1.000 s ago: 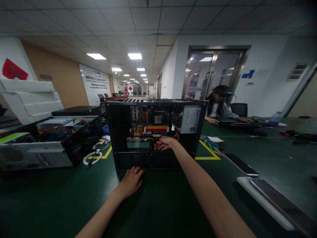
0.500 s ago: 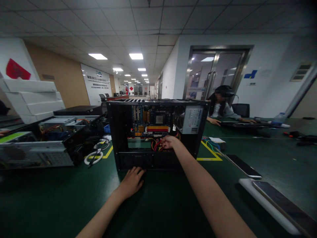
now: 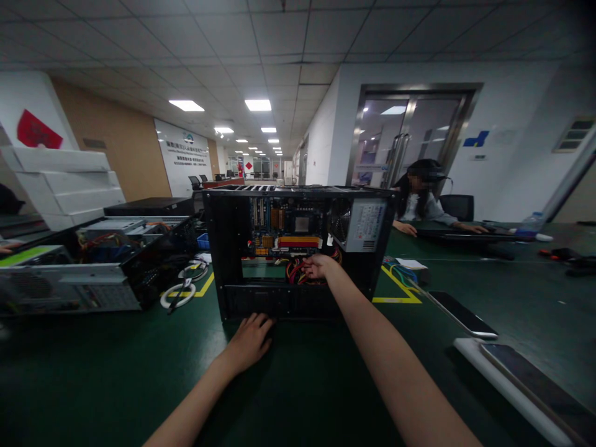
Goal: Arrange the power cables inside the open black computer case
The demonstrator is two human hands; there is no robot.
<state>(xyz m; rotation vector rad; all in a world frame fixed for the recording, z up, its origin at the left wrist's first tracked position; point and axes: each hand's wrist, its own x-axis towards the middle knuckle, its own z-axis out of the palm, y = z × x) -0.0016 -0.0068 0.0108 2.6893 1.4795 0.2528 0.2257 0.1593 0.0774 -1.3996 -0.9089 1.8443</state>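
A black computer case stands open-sided before me on the green table. Inside it are a motherboard with red and yellow memory slots and, at the right, a power supply with its fan. My right hand reaches into the lower part, fingers closed around a bundle of red, yellow and black cables. Its fingertips are partly lost among the wires. My left hand lies on the table, fingers spread, the tips touching the case's lower front edge.
Another opened computer case lies at the left, beside a white coiled cable. Two phones, one farther off, one on a white slab, lie right. A person sits beyond with a keyboard.
The view has shifted slightly, so everything sits a little farther right. My right hand stays at the cables and my left hand stays by the case's edge.
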